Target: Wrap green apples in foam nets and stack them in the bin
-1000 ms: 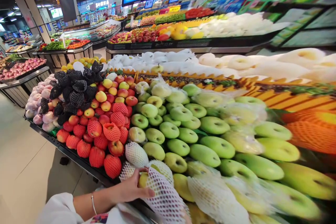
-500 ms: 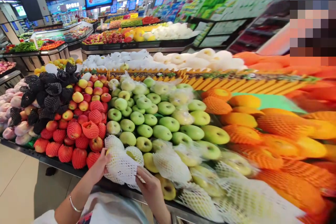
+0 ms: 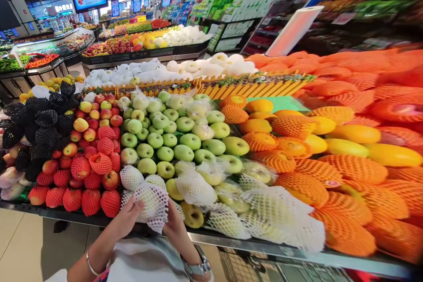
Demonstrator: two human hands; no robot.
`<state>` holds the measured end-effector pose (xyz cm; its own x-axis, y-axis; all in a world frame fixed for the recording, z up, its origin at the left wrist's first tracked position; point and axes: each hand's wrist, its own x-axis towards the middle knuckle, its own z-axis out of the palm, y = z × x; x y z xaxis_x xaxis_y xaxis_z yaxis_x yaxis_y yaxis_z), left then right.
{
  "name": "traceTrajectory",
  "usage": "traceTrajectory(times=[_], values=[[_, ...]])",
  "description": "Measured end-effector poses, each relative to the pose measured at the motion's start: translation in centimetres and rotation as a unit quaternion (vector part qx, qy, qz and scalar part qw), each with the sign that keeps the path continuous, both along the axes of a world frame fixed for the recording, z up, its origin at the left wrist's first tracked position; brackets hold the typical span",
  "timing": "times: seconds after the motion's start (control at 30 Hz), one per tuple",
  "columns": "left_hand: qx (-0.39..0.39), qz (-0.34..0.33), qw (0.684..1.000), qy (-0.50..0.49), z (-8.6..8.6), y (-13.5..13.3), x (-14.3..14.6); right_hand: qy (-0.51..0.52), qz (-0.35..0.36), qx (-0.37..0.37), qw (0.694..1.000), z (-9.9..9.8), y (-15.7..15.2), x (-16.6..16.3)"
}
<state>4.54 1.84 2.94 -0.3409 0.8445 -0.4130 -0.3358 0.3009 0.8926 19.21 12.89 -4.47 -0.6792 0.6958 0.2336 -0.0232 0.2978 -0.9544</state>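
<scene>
Between my two hands, at the front edge of the fruit display, is a pale yellow-green fruit in a white foam net (image 3: 150, 200), probably an apple. My left hand (image 3: 127, 218) grips it from the left, thumb on top of the mesh. From the right, my right hand (image 3: 174, 219) holds the same bundle, its fingers partly hidden behind the net. Just behind it lies another white-netted fruit (image 3: 131, 177). Bare green apples (image 3: 183, 153) are heaped beyond, and red apples in red foam nets (image 3: 90, 202) sit to the left.
Orange-netted papayas (image 3: 304, 185) fill the right side. Fruits in black nets (image 3: 46, 136) lie far left. A yellow slatted divider (image 3: 251, 88) crosses behind the apples. A metal rail (image 3: 231, 242) edges the display, with a wire cart (image 3: 304, 271) below it.
My view has swung to the right. My hands have come closer around the netted fruit, and my right hand has moved from the net's edge to its side.
</scene>
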Motion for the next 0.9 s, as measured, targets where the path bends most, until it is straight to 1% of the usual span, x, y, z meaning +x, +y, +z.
traceTrajectory(times=[0.07,0.1,0.2,0.27,0.33,0.4,0.5,0.6,0.73,0.83,0.9], values=[[-0.052,0.056,0.997,-0.01,-1.6,-0.1,-0.2,-0.013,0.008,0.019,1.0,0.3,0.2,-0.1],[-0.061,0.08,0.995,-0.016,-2.3,-0.2,-0.3,-0.025,0.016,0.033,0.999,0.5,0.3,-0.2],[-0.037,0.118,0.992,-0.011,-3.7,-0.3,-0.4,-0.058,0.036,0.067,0.995,1.1,0.6,-0.4],[-0.024,0.127,0.992,0.011,-3.8,-0.4,-0.4,-0.068,0.039,0.077,0.994,1.4,0.6,-0.7],[-0.02,0.131,0.99,0.049,-3.3,-0.5,-0.3,-0.069,0.05,0.08,0.993,1.6,0.3,-1.0],[-0.017,0.128,0.986,0.102,-2.5,-0.7,-0.3,-0.067,0.063,0.077,0.993,1.9,0.0,-1.4],[-0.006,0.105,0.976,0.189,-1.1,-0.8,-0.4,-0.061,0.058,0.063,0.994,2.4,-0.7,-2.1],[0.005,0.072,0.965,0.253,-0.1,-0.8,-0.5,-0.045,0.042,0.029,0.998,2.8,-1.4,-2.7],[0.003,0.049,0.95,0.308,0.6,-0.9,-0.7,0.001,0.02,-0.029,0.999,2.7,-2.1,-3.1],[0.02,0.029,0.944,0.329,1.2,-0.9,-0.9,0.022,-0.006,-0.052,0.998,2.3,-2.2,-3.1],[0.033,0.022,0.94,0.339,1.6,-1.1,-1.2,0.031,-0.008,-0.062,0.998,2.3,-2.1,-3.1]])
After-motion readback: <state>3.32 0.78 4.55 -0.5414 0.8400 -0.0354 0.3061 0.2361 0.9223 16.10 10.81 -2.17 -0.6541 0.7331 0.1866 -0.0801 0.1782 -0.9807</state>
